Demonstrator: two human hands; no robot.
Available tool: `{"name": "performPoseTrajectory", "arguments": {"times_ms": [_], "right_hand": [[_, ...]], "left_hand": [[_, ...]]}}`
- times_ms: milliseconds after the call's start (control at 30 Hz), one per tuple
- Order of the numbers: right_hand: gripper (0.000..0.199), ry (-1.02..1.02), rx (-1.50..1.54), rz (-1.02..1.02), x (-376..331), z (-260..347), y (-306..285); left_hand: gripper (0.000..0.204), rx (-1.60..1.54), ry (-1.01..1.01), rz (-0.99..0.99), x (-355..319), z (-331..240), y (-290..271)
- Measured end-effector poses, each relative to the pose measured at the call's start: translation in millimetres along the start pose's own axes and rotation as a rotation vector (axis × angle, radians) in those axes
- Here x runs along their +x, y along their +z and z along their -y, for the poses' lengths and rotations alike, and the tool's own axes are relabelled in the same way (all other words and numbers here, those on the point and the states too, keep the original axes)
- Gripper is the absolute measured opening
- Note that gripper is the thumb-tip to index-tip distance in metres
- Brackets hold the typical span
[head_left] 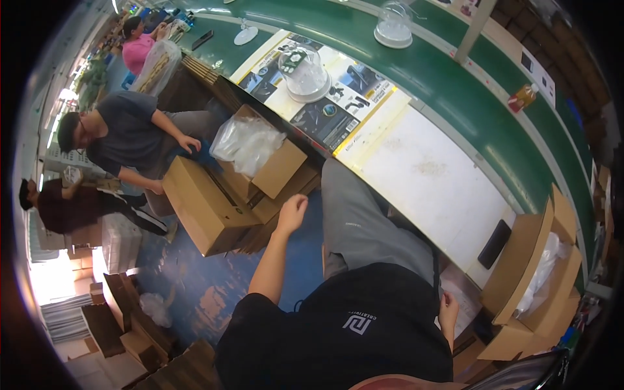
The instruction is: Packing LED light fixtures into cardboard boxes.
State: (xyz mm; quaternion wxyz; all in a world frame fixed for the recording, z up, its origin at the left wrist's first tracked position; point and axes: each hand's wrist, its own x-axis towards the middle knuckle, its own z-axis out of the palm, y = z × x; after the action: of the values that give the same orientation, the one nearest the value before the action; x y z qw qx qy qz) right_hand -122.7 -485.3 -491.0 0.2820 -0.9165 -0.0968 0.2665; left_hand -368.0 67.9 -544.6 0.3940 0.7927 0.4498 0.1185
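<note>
The person is reaching the left hand (292,211), fingers loosely curled and holding nothing, toward the open cardboard box (263,170) holding clear plastic bags (248,144), beside the tabletop (429,175). The right hand (448,311) is resting low by the hip; its grip cannot be told. Reaching squarely over the flaps would probably serve best.

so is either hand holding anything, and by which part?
Left hand hangs loosely curled above the stacked cardboard boxes, with nothing visible in its grip. Right hand rests at the person's side; cannot tell if it holds anything.
</note>
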Motion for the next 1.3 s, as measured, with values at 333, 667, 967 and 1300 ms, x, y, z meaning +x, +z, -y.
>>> {"name": "performPoseTrajectory", "arguments": {"times_ms": [333, 667, 967, 1300], "right_hand": [[0.017, -0.140, -0.124, 0.045, 62.8, 71.2, -23.5], [0.021, -0.227, -0.016, -0.024, 120.9, 202.5, -22.4], [0.027, -0.778, -0.027, -0.192, 268.9, 347.8, -33.0], [0.039, -1.021, -0.319, -0.485, 549.1, 564.5, -95.9]], "left_hand": [[0.018, -0.143, 0.177, -0.132, 97.1, -118.1, -18.3], [0.063, 0.291, 0.433, 0.118, 60.4, -162.7, 91.3], [0.061, 0.282, 0.404, 0.225, 62.0, -169.4, 57.5], [0.050, 0.114, -0.095, -0.025, -32.5, -76.5, 20.8]]}}
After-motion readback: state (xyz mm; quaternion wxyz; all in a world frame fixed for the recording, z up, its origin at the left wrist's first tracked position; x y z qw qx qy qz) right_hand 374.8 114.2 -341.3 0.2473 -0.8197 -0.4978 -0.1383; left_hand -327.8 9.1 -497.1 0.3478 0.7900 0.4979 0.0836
